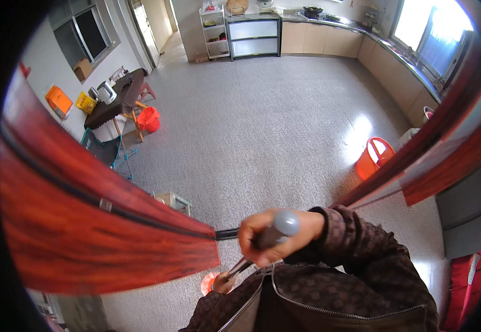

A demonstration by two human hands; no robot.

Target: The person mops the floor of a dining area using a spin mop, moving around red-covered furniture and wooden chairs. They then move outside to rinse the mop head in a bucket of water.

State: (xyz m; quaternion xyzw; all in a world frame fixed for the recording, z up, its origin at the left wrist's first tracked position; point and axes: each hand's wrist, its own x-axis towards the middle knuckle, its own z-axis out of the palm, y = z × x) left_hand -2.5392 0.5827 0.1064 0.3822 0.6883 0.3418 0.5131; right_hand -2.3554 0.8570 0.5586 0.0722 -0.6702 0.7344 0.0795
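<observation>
My right hand (256,239) is wrapped round the upper end of a dark pole (240,268) with a rounded grey cap, raised close in front of my chest. From there the pole slants down to the left. Lower on it, my left hand (223,284) is closed round the shaft, partly hidden by my brown patterned jacket. An orange-red and whitish object (208,284) shows just beside the left hand; its kind cannot be made out. The far end of the pole is hidden.
Reddish wood-patterned panels (113,238) flank a doorway with a dark floor track (227,234). Beyond lies a grey speckled floor (240,127). An orange bucket (366,163) stands right, a red bin (148,119) beside a brown-covered table (120,97) left. Kitchen cabinets (320,40) line the back.
</observation>
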